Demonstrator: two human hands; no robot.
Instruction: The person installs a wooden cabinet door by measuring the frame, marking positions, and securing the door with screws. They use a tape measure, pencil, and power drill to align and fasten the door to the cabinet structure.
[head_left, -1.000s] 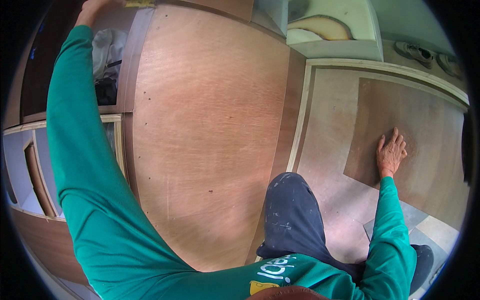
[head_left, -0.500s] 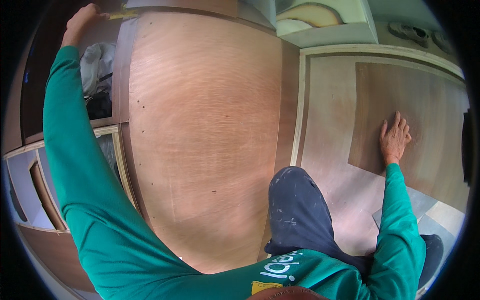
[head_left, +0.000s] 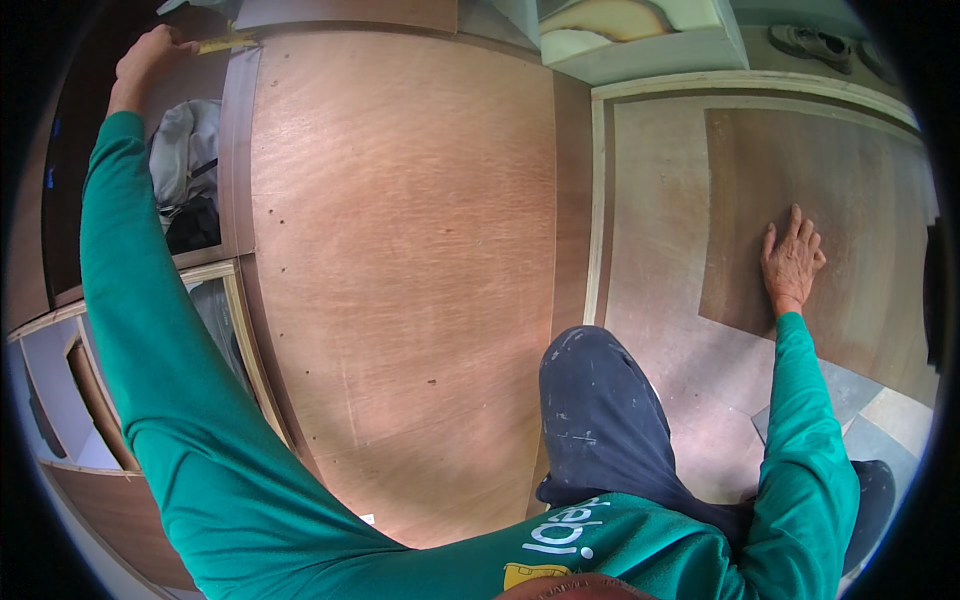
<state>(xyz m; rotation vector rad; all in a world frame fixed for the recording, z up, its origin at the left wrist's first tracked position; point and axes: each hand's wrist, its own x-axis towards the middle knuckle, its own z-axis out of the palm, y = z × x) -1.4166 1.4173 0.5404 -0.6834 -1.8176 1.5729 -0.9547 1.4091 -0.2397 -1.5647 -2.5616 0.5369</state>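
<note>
My left hand (head_left: 150,62) is stretched to the far left, its fingers closed round a narrow yellow strip (head_left: 225,44) that looks like a tape measure's blade. The strip reaches right from my fingers to the far left corner of a large reddish plywood panel (head_left: 410,200). On my right, a brown wood-grain board (head_left: 745,200) lies over a paler plywood surface (head_left: 655,200). My right hand (head_left: 793,268) rests palm down on the brown board, fingers apart, holding nothing.
Left of the panel, an open compartment holds a grey-white bag (head_left: 185,150); a cabinet frame with partitions (head_left: 75,395) stands nearer. A raised pale wooden edge (head_left: 600,200) borders the right-hand surface. Shoes (head_left: 815,45) sit at the far right. My knee (head_left: 590,390) is beside the panel.
The whole view has shifted slightly. My left hand and the yellow strip stay at the panel's far left corner, the strip now less blurred. My right hand remains flat on the brown board.
</note>
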